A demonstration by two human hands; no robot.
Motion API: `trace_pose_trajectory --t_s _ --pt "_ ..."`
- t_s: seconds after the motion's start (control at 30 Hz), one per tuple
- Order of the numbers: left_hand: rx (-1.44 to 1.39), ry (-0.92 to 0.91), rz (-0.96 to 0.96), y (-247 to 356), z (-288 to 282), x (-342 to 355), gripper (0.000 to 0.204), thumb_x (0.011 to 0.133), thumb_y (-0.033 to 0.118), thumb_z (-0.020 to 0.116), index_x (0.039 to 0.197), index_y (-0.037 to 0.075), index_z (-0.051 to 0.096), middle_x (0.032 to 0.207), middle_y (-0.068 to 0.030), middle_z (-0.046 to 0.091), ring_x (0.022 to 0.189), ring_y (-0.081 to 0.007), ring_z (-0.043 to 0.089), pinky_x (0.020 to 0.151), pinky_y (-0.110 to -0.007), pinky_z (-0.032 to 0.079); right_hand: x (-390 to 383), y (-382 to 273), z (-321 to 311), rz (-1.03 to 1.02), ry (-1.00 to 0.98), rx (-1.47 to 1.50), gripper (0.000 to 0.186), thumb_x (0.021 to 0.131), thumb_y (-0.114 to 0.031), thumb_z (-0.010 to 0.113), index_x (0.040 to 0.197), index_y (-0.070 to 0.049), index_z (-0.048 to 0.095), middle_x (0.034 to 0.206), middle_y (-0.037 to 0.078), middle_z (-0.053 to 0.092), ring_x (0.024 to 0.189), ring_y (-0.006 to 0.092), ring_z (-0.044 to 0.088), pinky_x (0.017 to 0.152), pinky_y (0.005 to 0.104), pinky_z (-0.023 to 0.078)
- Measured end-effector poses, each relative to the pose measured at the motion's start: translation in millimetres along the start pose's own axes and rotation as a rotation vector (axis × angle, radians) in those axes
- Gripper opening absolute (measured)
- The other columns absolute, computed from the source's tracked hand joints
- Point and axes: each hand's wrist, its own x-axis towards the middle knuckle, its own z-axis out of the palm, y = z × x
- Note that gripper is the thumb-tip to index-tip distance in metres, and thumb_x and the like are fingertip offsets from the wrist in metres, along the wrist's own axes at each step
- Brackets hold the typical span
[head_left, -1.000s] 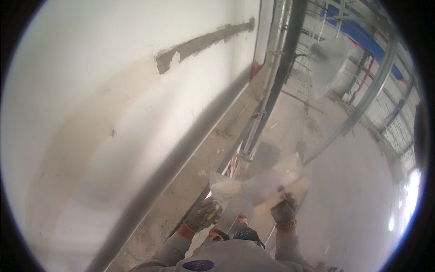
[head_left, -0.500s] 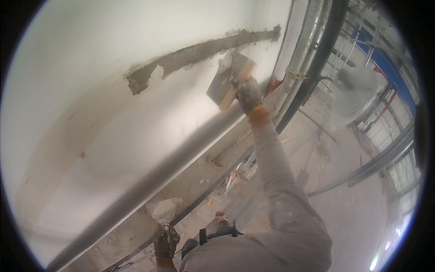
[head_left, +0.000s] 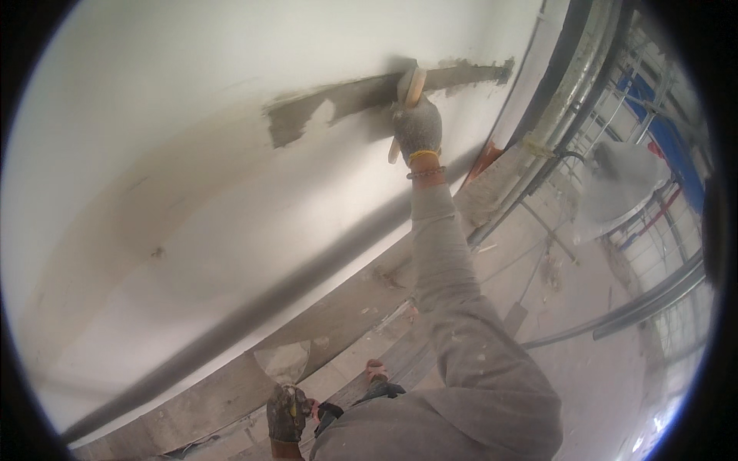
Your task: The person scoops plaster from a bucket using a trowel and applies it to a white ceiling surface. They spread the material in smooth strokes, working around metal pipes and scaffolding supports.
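Observation:
My right hand (head_left: 417,127), in a dirty grey knitted glove, is closed round the long wooden back of a wide plastering trowel (head_left: 416,87). The trowel lies against a strip of wet grey plaster (head_left: 330,106) on the white wall; its blade is mostly hidden behind the hand. Pale bare patches break the strip's lower edge. Low on the left, my left hand (head_left: 287,413), in a dark stained glove, grips a putty knife (head_left: 283,363) by its handle. A whitish smear covers that broad blade, which points up toward the wall.
A concrete ledge (head_left: 338,330) runs along the wall's foot. Metal pipes (head_left: 588,65) rise beyond the wall's right end. Right of me are a plastic-wrapped object (head_left: 621,184), a blue panel (head_left: 669,131), scaffolding and a long metal rail (head_left: 653,296). My feet show below.
My right hand has brought the trowel from below the strip up against it, turning the blade edge-on. The left hand keeps hold of the putty knife. The whole view has shifted slightly.

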Motion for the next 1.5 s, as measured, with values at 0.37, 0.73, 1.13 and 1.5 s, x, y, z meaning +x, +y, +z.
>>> trace_pose_trajectory --t_s 0.37,0.73,1.13,1.5 --pt "-0.470 0.101 -0.247 28 -119 -26 0.019 0.096 0.023 0.065 0.102 0.008 0.056 0.075 -0.0081 0.060 0.056 -0.0214 0.058 0.050 -0.036 0.048 -148 -146 68 -0.080 0.074 -0.088 0.059 0.082 -0.018 0.065 0.140 -0.007 0.057 0.080 0.017 0.071 0.075 0.0346 0.070 0.072 0.0441 0.056" --pt "-0.527 0.038 -0.116 45 -155 -56 0.016 0.098 0.022 0.063 0.102 0.008 0.057 0.077 -0.0086 0.061 0.058 -0.0211 0.060 0.049 -0.033 0.048 -283 -205 35 -0.336 -0.177 0.203 0.045 0.089 -0.012 0.064 0.132 0.000 0.055 0.075 0.015 0.067 0.063 0.0315 0.067 0.064 0.0423 0.057" --pt "0.020 0.101 -0.044 74 -83 -51 0.015 0.104 0.022 0.054 0.100 0.008 0.060 0.075 -0.0066 0.061 0.064 -0.0202 0.060 0.057 -0.035 0.050 22 42 -13 0.006 0.280 -0.116 0.035 0.081 -0.022 0.065 0.109 -0.002 0.064 0.100 0.025 0.071 0.095 0.0438 0.068 0.086 0.0500 0.054" --pt "-0.412 0.133 -0.160 62 -62 -50 0.027 0.091 0.024 0.071 0.100 0.003 0.057 0.075 -0.0127 0.063 0.056 -0.0238 0.061 0.049 -0.034 0.051 -98 -92 70 -0.075 0.228 0.095 0.069 0.080 -0.015 0.066 0.148 -0.013 0.050 0.095 0.018 0.074 0.084 0.0361 0.072 0.074 0.0438 0.057"
